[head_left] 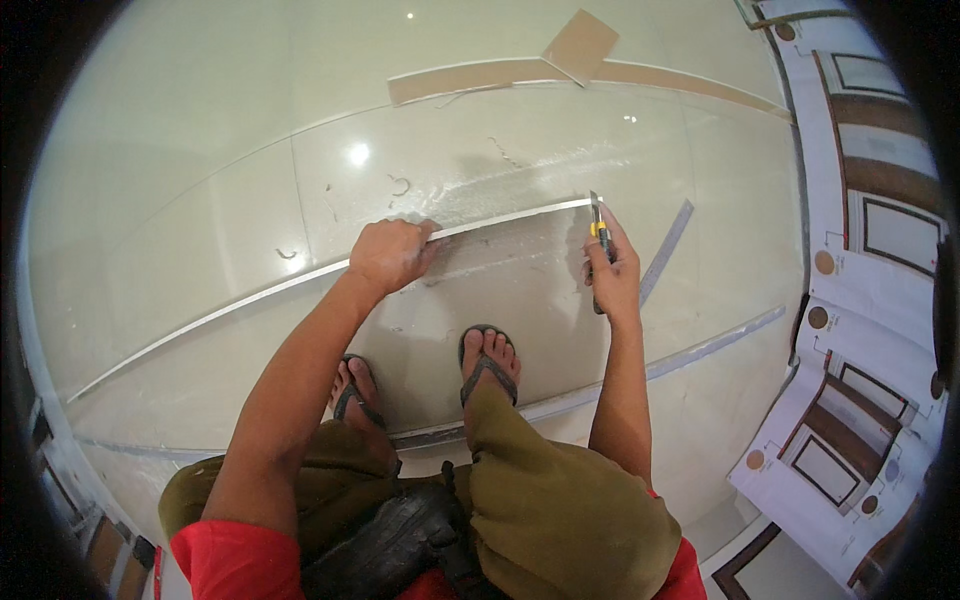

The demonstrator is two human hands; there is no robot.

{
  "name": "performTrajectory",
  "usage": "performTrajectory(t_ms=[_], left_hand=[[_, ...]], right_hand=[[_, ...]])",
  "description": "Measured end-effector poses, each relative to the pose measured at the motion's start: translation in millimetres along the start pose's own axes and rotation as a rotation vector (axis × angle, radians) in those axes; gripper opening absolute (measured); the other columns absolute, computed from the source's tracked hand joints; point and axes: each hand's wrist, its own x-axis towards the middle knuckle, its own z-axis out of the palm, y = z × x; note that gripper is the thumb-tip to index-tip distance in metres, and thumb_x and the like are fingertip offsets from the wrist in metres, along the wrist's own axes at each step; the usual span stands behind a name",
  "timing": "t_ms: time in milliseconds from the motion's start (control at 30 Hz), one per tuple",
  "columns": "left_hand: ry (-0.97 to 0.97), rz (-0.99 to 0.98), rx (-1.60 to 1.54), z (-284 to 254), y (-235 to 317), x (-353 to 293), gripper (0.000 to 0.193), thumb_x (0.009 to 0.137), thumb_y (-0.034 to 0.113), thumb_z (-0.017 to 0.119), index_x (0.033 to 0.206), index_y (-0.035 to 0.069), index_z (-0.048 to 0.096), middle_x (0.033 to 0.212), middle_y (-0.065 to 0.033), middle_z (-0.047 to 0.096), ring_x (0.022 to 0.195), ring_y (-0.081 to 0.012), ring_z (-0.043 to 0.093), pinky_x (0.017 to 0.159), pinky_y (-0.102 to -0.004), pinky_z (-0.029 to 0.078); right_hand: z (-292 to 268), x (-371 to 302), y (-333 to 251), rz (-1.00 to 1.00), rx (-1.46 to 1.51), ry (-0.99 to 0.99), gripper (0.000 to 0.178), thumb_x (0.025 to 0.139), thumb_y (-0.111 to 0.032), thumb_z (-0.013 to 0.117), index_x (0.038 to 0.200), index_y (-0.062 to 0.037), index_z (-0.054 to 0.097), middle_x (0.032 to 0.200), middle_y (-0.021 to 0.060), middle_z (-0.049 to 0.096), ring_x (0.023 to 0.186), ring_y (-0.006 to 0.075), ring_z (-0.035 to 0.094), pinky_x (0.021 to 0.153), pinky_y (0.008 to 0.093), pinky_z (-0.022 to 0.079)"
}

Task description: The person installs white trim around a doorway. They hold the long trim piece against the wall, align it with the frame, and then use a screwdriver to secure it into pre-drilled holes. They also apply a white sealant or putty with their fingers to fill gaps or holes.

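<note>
A long, narrow white strip (520, 213), seen edge-on, runs from the far left over to my right hand. My left hand (388, 256) is closed around it near its middle, thumb and fingers pinching it. In my right hand (617, 270) I grip a black and yellow utility knife (601, 232), its blade pointing away from me. That blade is at the strip's right end; whether it touches is too fine to tell. Just right of this hand, a flat grey metal ruler (668, 248) lies slanted on the floor, its near end hidden behind my wrist.
Glossy cream tiles (230, 210) carry dust and small curled shavings (400, 186). Beyond the strip lie a long tan board strip (460, 77) and a square tan offcut (581, 46). A long grey metal bar (715, 343) lies near my sandalled feet. Printed sheets (800, 440) line the right side.
</note>
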Motion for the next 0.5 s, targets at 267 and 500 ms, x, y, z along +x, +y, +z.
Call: performTrajectory(t_ms=[267,500], left_hand=[[0.021,-0.012,-0.010,-1.0,-2.6,5.3,0.033,0.098,0.039,0.060,0.120,0.018,0.072,0.086,-0.0174,0.074,0.079,-0.0380,0.072,0.075,-0.0493,0.058],[-0.001,-0.026,0.013,-0.3,1.0,3.2,0.034,0.099,0.040,0.058,0.117,0.016,0.072,0.086,-0.0177,0.074,0.079,-0.0386,0.072,0.076,-0.0497,0.058]], right_hand=[[-5.9,3.9,-14.5,-0.135,0.053,0.135,0.031,0.104,-0.018,0.056,0.131,-0.0032,0.060,0.083,0.0082,0.067,0.069,0.0136,0.061,0.063,0.0327,0.051],[-10.5,20.9,-18.1,-0.111,-0.608,0.236,0.047,0.105,-0.043,0.053,0.090,0.0005,0.064,0.074,0.0249,0.067,0.071,0.0431,0.066,0.067,0.0483,0.051]])
